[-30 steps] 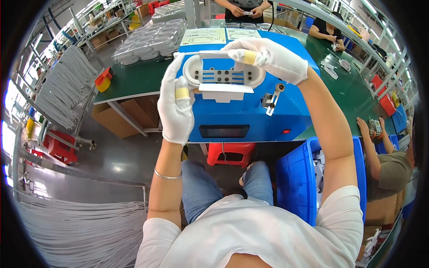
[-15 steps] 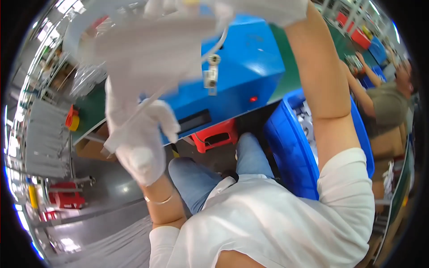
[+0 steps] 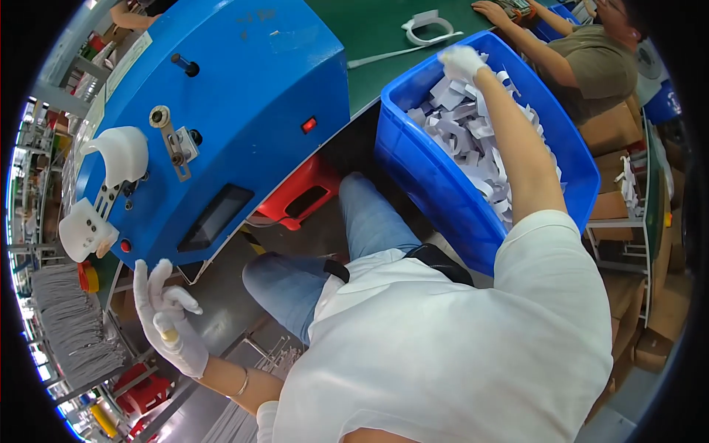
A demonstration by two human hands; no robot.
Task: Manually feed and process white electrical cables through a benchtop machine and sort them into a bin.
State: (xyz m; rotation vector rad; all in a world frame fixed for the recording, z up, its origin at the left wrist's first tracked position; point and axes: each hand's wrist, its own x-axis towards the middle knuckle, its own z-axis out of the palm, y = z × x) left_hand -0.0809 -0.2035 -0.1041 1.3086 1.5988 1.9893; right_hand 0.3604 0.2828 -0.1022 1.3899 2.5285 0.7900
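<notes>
My left hand (image 3: 168, 321), in a white glove, is raised near the front edge of a blue machine (image 3: 244, 96). Its fingers are spread and nothing is in them. White curved holders (image 3: 124, 151) on the machine's face sit just above that hand. My right hand (image 3: 463, 63), also gloved, is over the far rim of a blue bin (image 3: 436, 159). Its fingers look curled together; whether they hold anything is hidden. Many white curled strips (image 3: 473, 136) fill the bin below it.
A white looped strip (image 3: 428, 31) lies on the green table (image 3: 373, 37) beyond the bin. A red stool (image 3: 303, 192) stands under the table edge. At the right, a co-worker (image 3: 591, 63) sits close to the bin, beside cardboard boxes (image 3: 613, 129).
The view has turned, bringing the bin nearer the middle. My right hand has gone from above the machine to the bin. The blurred white material before my left hand has gone from view.
</notes>
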